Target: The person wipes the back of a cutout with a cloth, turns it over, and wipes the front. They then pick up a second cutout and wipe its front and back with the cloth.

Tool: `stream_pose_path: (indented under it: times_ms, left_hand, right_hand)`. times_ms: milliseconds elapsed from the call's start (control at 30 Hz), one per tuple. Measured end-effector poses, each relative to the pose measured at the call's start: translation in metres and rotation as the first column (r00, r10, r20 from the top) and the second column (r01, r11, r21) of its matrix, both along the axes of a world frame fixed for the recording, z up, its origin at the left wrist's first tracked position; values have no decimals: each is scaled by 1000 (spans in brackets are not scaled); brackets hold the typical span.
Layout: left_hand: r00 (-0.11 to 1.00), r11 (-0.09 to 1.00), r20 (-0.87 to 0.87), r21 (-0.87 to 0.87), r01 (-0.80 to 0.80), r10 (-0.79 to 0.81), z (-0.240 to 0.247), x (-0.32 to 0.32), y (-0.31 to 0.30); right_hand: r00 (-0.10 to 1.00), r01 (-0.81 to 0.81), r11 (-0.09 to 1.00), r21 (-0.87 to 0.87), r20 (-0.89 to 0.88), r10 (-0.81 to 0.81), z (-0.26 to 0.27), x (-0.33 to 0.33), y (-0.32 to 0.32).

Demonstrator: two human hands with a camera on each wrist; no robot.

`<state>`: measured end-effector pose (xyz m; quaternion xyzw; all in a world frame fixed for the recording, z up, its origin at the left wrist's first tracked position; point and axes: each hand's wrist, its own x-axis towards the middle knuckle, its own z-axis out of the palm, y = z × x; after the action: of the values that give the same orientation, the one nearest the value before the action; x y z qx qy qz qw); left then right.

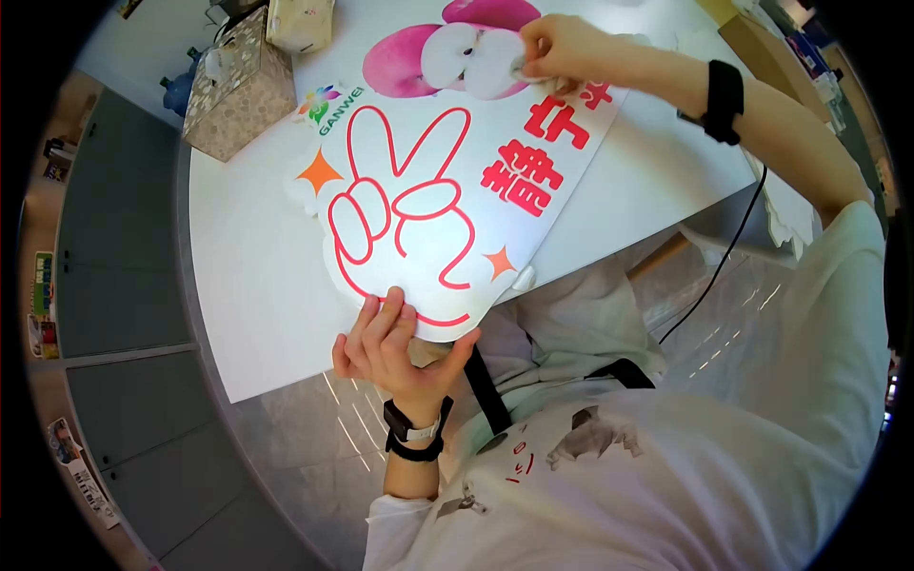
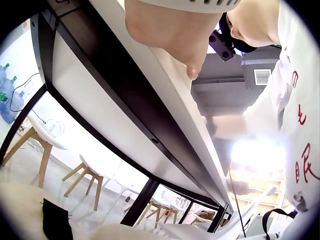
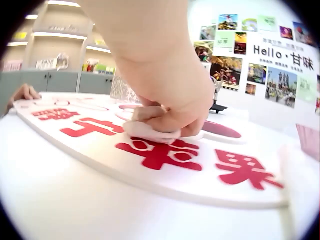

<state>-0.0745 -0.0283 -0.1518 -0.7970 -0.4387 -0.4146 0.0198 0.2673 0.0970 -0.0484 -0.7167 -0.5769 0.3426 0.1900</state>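
Observation:
A large white cut-out sign (image 1: 419,271) lies on the white table, printed with a red-outlined V-sign hand, red characters (image 1: 524,181), orange stars and a pink-eared cartoon figure (image 1: 462,59). My right hand (image 1: 571,52) bunches a white tissue (image 3: 150,131) in its fingers and presses it to the sign's face, beside the cartoon figure and the red characters. My left hand (image 1: 395,357) rests its fingertips on the sign's near rounded end, thumb spread out at the edge. That end reaches the table's front edge.
At the back left stand a patterned box (image 1: 238,90) and a tissue pack (image 1: 300,24). A cardboard box (image 1: 771,57) is at the back right. A black cable (image 1: 728,252) hangs down at the right. White chairs (image 2: 90,167) stand beyond the table.

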Motion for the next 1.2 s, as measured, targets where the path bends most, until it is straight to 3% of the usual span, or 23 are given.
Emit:
stream_pose_path:
  times_ms: [67, 100, 133, 200, 267, 300, 400, 467, 500, 533, 567, 600, 633, 767, 800, 833, 867, 933, 1033, 1067, 1100, 1133, 1200]
  left_hand:
    - [1000, 1000, 22, 0, -3, 3, -3, 0, -2]
    - [1000, 1000, 29, -2, -4, 4, -4, 0, -2]
    - [1000, 1000, 27, 1, -1, 1, -4, 1, 0]
    - [1000, 1000, 9, -7, 5, -5, -5, -2, -1]
    - [1000, 1000, 4, -9, 5, -5, -3, 0, 1]
    - [1000, 1000, 0, -12, 5, -5, -1, -1, -1]
    - [999, 1000, 29, 6, 14, -14, -1, 1, -1]
    - [1000, 1000, 30, 9, -6, 5, -2, 1, -1]
    - [1000, 1000, 26, 9, -8, 7, -3, 1, -1]
    - [1000, 1000, 26, 3, -4, 4, -3, 2, 0]
    - [1000, 1000, 20, -6, 3, -3, -3, 1, -1]
    - [1000, 1000, 14, -12, 7, -7, -3, 0, -1]
    - [1000, 1000, 10, -11, 9, -8, -4, -1, -1]
    - [1000, 1000, 7, -12, 11, -11, -4, -1, -1]
    - [1000, 1000, 5, -17, 10, -10, -4, -2, -2]
    - [1000, 1000, 4, -17, 9, -9, -3, -2, -3]
    - [1000, 1000, 5, -13, 10, -10, -3, -1, -2]
    - [1000, 1000, 3, -13, 10, -9, -3, -1, -2]
    - [1000, 1000, 8, -15, 12, -12, -4, -1, -1]
    - [1000, 1000, 17, -14, 16, -16, -4, -1, -2]
    - [999, 1000, 26, -14, 21, -21, -4, 0, -1]
    - [999, 1000, 32, -10, 25, -25, -5, 2, -1]
    - [999, 1000, 34, -8, 28, -28, -5, 0, -1]
  right_hand:
    - [992, -40, 997, -61, -121, 32, 3, -39, -20]
    - [982, -176, 984, -37, -79, 172, 12, -64, -37]
    - [900, -436, 827, 356, 202, 387, -9, -71, -35]
    - [973, -231, 973, 26, -24, 231, -2, -57, -27]
    - [997, -27, 997, 79, -76, 33, -7, -19, -6]
    - [993, 89, 983, 162, 56, -100, -12, 0, 10]
    - [968, 133, 961, 243, 177, -178, -19, 25, 19]
    - [968, 11, 971, 237, 240, -69, -8, -23, -12]
    - [992, 69, 996, 64, 103, -75, -7, -54, -29]
    - [851, -521, 620, 586, 415, 323, -47, -54, -41]
    - [795, -605, 559, 566, 403, 453, -38, -89, -70]
    - [811, -584, 728, 359, 288, 509, -22, -117, -96]
    - [760, -650, 691, 317, 252, 600, -17, -127, -108]
    - [872, -483, 750, 452, 175, 457, -21, -92, -97]
    - [899, -433, 695, 575, 212, 384, -33, -61, -82]
    - [996, -79, 972, 221, -13, 84, -16, -37, -71]
    - [998, 57, 991, 117, -13, -56, -6, -7, -60]
    - [968, 225, 961, 158, 74, -239, -10, 60, -41]
    - [971, 192, 973, 128, 116, -207, 0, 37, -44]
    - [989, 122, 987, 103, 72, -130, -1, 11, -49]
    - [990, 32, 992, 123, -143, -14, -4, -19, -61]
    - [985, -156, 981, 119, -51, 163, 0, -42, -70]
    - [951, -308, 919, 246, 68, 301, -10, -45, -69]
